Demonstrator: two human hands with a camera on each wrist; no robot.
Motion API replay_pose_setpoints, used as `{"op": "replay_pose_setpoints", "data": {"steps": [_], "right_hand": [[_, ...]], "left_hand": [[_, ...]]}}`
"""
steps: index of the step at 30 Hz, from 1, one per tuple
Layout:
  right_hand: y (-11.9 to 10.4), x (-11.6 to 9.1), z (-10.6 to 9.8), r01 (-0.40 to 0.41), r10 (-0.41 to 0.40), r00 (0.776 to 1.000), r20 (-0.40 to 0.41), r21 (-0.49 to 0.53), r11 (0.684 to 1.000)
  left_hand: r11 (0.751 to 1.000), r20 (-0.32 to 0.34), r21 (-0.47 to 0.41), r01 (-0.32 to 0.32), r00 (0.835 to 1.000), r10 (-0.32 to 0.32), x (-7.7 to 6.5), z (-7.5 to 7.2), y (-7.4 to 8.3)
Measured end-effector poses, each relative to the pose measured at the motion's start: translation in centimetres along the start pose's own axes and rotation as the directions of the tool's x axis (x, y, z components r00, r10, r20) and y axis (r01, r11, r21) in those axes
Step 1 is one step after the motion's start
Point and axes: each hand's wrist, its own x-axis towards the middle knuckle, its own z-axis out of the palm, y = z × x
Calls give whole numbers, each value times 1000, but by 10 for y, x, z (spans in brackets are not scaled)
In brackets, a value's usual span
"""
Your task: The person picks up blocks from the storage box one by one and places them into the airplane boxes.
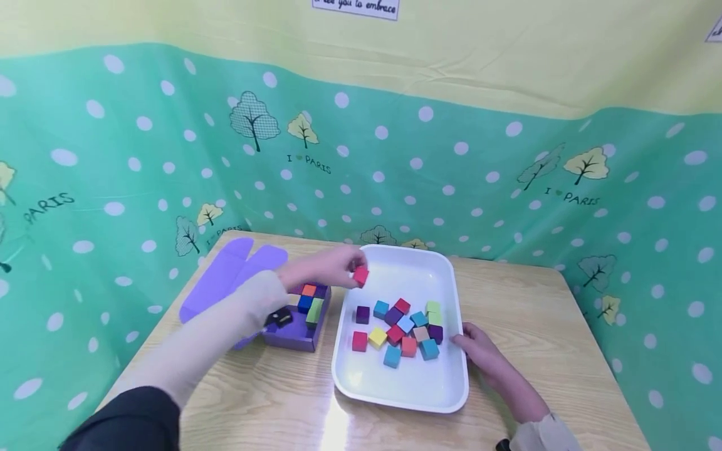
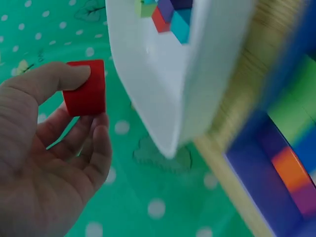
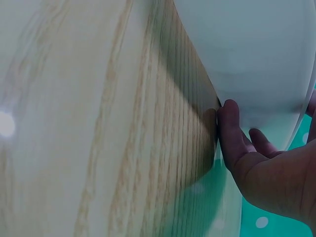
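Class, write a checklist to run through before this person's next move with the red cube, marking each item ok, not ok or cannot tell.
1. Left hand pinches the red cube: ok.
2. Right hand steadies the white tray: ok, it holds the right edge.
3. Purple lid open: ok, spread to the left.
4. Space in the purple box: ok, bare floor shows in its near part.
5. Red cube over the box: not ok, it is near the tray's far left corner.
6. All box contents checked: cannot tell, the left arm hides part.
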Motion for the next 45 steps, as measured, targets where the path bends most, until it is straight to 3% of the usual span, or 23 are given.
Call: {"op": "replay_pose_setpoints", "data": {"steps": [6,13,16,20,28,45], "right_hand": [[-1,0,-6,3,-3,1000,-8,-2,1000],[-1,0,-8,17,-17,1000,12,-2,1000],[-2,0,-8,16,-16,1000,16,-6,1000],[-2,1,-7,13,-13,1000,17,-8,1000],[-1,3,-4,3,-3,1000,18,-2,1000],[1,4,0,11,-11,999,32,8,1000]], "left_hand": [[998,17,-44,53,998,-52,-52,-15,-20],[992,60,-109,67,996,-61,-83,-22,-38],[994,71,-86,69,995,-63,-88,-21,-43],[997,64,10,74,995,-75,-92,-14,-50],[983,76,139,118,989,-130,-96,4,-58],[968,17,213,131,990,-138,-104,31,-72]]}}
